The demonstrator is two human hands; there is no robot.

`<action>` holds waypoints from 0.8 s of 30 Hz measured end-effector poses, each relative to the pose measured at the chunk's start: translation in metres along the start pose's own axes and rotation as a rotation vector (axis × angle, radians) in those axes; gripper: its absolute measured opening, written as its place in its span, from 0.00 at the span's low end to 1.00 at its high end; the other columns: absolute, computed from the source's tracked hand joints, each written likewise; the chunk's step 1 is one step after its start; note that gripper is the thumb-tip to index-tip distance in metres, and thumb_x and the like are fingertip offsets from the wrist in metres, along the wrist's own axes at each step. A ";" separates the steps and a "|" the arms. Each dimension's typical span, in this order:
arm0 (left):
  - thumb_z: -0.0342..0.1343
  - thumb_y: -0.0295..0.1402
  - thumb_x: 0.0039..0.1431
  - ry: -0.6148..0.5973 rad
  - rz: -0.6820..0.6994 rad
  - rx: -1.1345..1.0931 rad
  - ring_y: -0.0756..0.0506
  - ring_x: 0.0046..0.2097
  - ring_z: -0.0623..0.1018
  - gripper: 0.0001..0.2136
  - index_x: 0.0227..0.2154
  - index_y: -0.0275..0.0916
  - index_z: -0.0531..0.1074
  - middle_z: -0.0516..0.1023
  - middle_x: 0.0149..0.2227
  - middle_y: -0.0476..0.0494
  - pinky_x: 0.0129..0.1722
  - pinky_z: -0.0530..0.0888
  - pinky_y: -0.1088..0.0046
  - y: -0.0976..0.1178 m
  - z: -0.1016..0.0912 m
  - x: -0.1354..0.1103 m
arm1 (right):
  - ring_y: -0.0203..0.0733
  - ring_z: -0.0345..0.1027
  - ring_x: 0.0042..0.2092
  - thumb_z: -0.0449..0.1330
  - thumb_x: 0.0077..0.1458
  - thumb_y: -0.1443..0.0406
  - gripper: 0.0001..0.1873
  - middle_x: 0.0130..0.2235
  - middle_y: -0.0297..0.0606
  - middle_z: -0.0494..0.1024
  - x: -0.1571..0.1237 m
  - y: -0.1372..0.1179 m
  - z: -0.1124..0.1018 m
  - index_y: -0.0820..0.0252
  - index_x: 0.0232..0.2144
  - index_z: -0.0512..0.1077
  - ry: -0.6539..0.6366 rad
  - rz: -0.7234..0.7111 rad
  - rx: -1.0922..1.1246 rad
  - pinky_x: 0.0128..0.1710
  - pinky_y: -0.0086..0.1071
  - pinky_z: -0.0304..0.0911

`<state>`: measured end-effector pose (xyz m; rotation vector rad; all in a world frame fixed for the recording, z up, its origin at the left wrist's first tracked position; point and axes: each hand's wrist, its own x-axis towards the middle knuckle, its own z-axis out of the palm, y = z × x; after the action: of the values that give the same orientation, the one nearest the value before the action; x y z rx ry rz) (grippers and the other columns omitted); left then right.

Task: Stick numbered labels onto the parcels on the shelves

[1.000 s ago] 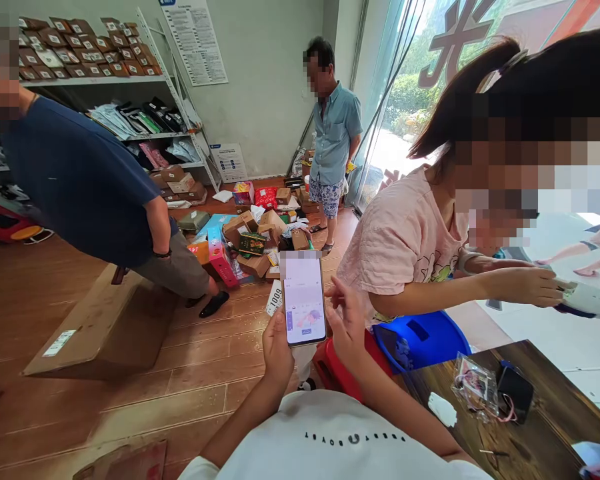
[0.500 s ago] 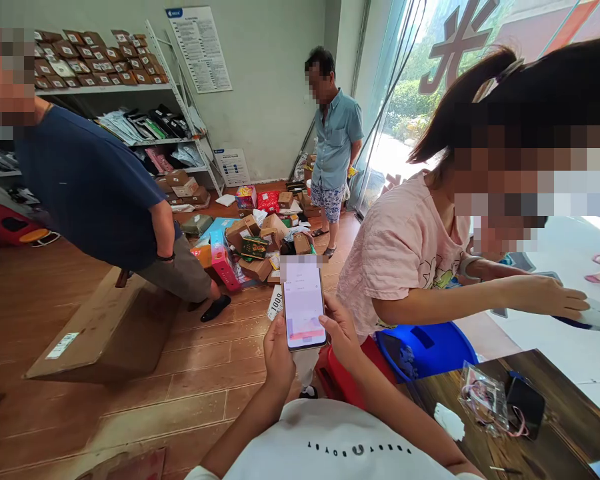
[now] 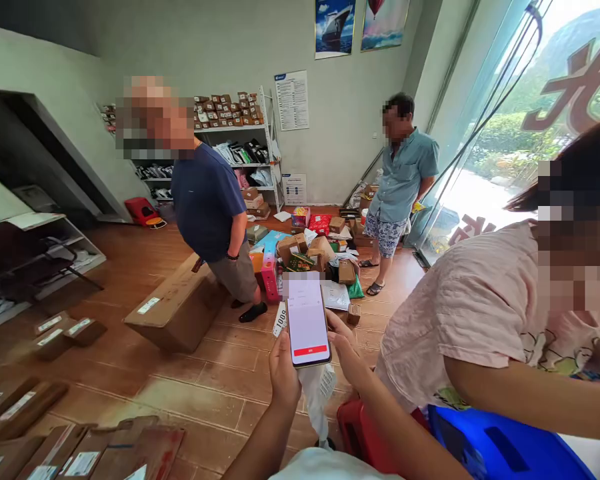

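A smartphone (image 3: 307, 327) with a lit pale screen and a red bar near its bottom is held upright before me. My left hand (image 3: 284, 373) grips its left edge, fingers behind it. At the lower right edge, my right hand (image 3: 347, 347) is closed around the phone, its thumb beside the screen. Below the phone hangs crumpled white material (image 3: 320, 397) with print; I cannot tell what it is attached to. Just beyond the phone, a white card (image 3: 280, 319) marked 1009 shows partly.
Parcels (image 3: 307, 250) are heaped on the floor ahead. A large carton (image 3: 180, 307) stands left beside a person in dark blue (image 3: 207, 200). Another person (image 3: 403, 180) stands by the window. Close on my right, a person in pink (image 3: 460, 313) leans over a blue bin (image 3: 500, 447) and red stool (image 3: 360, 433).
My view has swung left and up, bringing more floor and flat cartons into sight. The phone stays in both hands; its red bar now shows sharply, and my right thumb is off the screen.
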<state>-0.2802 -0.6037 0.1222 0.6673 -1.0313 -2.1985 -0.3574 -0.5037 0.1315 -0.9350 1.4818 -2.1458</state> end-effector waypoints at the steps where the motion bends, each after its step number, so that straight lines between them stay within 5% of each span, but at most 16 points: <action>1: 0.60 0.50 0.51 0.006 0.007 -0.002 0.40 0.41 0.81 0.25 0.46 0.36 0.76 0.82 0.39 0.40 0.41 0.78 0.66 0.001 -0.003 0.001 | 0.49 0.66 0.54 0.50 0.58 0.57 0.23 0.53 0.40 0.73 0.002 0.002 0.004 0.55 0.54 0.67 0.015 0.001 0.009 0.50 0.41 0.65; 8: 0.60 0.51 0.51 -0.017 0.009 0.007 0.40 0.41 0.81 0.24 0.43 0.36 0.77 0.82 0.39 0.39 0.41 0.78 0.66 0.000 -0.009 0.004 | 0.48 0.66 0.53 0.52 0.59 0.54 0.20 0.50 0.39 0.74 0.018 -0.004 0.006 0.56 0.50 0.69 0.086 -0.004 0.021 0.54 0.39 0.61; 18: 0.58 0.49 0.54 -0.160 -0.004 0.028 0.39 0.45 0.80 0.23 0.47 0.37 0.75 0.81 0.43 0.38 0.44 0.77 0.64 -0.013 -0.002 0.018 | 0.41 0.69 0.35 0.53 0.56 0.57 0.15 0.35 0.35 0.76 0.049 -0.020 -0.007 0.57 0.41 0.71 0.173 0.024 0.127 0.34 0.32 0.64; 24: 0.57 0.47 0.57 -0.285 -0.033 0.070 0.39 0.47 0.79 0.23 0.48 0.35 0.75 0.81 0.43 0.38 0.46 0.76 0.62 -0.020 0.006 0.020 | 0.40 0.69 0.33 0.57 0.54 0.59 0.11 0.34 0.34 0.76 0.062 -0.036 -0.021 0.57 0.38 0.70 0.246 0.035 0.179 0.33 0.31 0.65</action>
<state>-0.3044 -0.6050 0.1059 0.4099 -1.2516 -2.3414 -0.4139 -0.5150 0.1791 -0.5973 1.3714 -2.3892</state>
